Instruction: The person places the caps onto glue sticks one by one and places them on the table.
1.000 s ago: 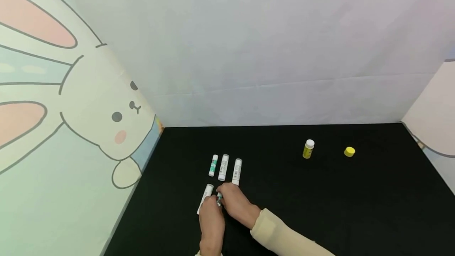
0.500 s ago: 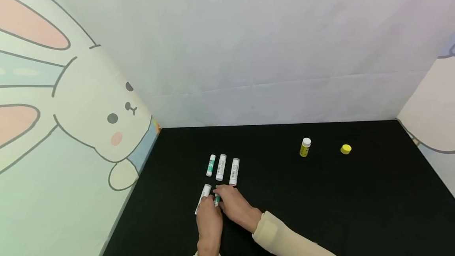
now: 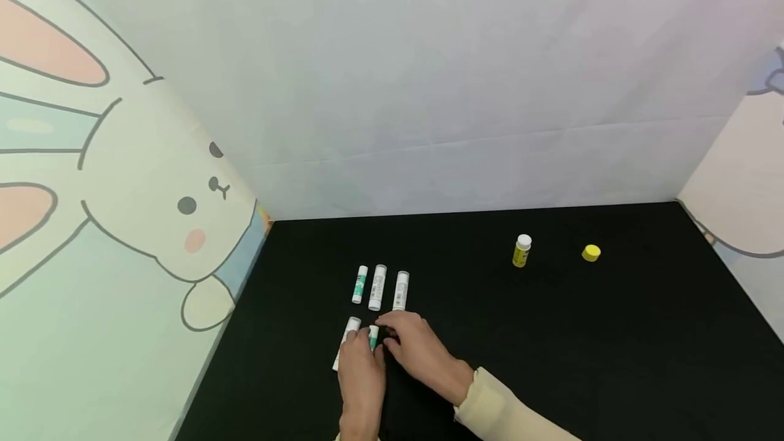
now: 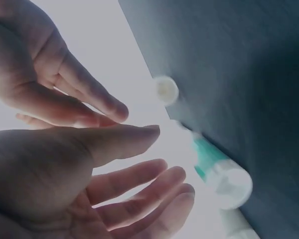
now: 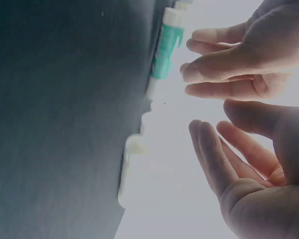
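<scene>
In the head view a small green-and-white glue stick (image 3: 373, 336) lies on the black table between my two hands. My left hand (image 3: 361, 376) is just left of it, over the lower part of a white tube (image 3: 352, 327). To its right is my right hand (image 3: 425, 352), fingertips near the bottom of another white tube (image 3: 401, 290). Both wrist views show relaxed fingers with nothing between them. The green-and-white glue stick (image 4: 209, 159) is apart from the left fingers in the left wrist view.
Behind the hands lie another green-and-white stick (image 3: 359, 284) and a white tube (image 3: 377, 288). Farther right, a small yellow bottle with a white top (image 3: 522, 251) and a yellow cap (image 3: 591, 253) stand on the black table (image 3: 582, 359). A pale wall rises behind.
Fingers of both hands have come off the green-and-white glue stick, which now lies between them. The right hand has drawn slightly right. The head view has shifted a little.
</scene>
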